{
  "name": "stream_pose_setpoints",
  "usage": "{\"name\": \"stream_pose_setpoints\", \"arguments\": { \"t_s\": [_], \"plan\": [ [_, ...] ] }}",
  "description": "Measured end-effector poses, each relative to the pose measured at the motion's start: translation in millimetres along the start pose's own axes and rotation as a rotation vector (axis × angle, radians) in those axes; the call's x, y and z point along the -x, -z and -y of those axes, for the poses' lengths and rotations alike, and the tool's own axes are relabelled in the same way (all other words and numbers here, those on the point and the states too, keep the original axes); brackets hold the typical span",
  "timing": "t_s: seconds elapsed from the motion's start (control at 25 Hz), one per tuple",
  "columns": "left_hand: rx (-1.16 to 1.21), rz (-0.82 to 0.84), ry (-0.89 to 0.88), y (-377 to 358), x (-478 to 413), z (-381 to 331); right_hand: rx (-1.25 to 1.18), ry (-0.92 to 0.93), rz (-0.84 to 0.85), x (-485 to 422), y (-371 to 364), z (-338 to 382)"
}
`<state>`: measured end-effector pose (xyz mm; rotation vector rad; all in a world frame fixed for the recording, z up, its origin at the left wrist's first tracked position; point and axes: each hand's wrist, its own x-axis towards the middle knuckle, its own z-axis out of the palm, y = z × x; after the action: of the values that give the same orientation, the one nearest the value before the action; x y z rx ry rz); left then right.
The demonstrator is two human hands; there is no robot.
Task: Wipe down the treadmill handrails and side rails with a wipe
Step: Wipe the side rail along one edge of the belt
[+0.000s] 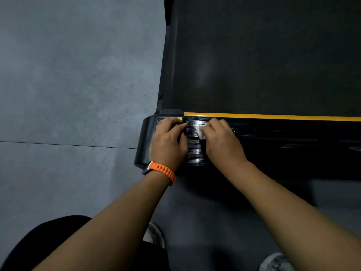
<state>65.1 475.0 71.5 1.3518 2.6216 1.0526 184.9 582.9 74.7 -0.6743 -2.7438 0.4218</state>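
Observation:
The treadmill's black ribbed side rail [273, 141] runs left to right below a yellow stripe [273, 116], with the dark belt [263, 55] beyond it. My right hand [220, 139] holds a crumpled white wipe [201, 132] against the rail near its left end; only a bit of the wipe shows past my fingers. My left hand [168, 141], with an orange watch band on the wrist, rests on the rail's end cap [144, 141], fingers curled over the ribbed surface just left of the wipe.
Grey tiled floor [68, 85] lies to the left of the treadmill and beneath me. My shoes [154, 234] and dark trouser leg [58, 241] show at the bottom. The rail stretches away to the right edge of view.

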Motion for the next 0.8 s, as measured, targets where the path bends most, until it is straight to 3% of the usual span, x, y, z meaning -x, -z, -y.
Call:
{"name": "stream_pose_setpoints", "arguments": {
  "t_s": [0.16,0.28,0.4,0.52,0.64,0.8],
  "plan": [
    [-0.005,0.009,0.003,-1.8,0.4,-0.3,-0.002,0.085,0.034,6.3,-0.6,3.1],
    [0.004,0.000,0.002,-1.9,0.2,0.8,-0.072,-0.045,-0.036,9.4,-0.7,6.7],
    [0.010,-0.007,-0.001,-2.1,0.3,1.1,-0.005,0.124,0.001,16.1,-2.0,10.3],
    [0.012,-0.001,-0.005,-1.4,-0.1,1.8,-0.031,0.041,-0.043,14.0,-0.1,10.6],
    [0.015,-0.001,-0.003,-1.6,0.6,1.7,-0.001,0.146,0.002,19.5,-0.7,9.1],
    [0.017,0.005,0.001,-1.0,0.7,2.4,-0.049,0.057,-0.023,22.5,2.0,9.0]
  ]
}}
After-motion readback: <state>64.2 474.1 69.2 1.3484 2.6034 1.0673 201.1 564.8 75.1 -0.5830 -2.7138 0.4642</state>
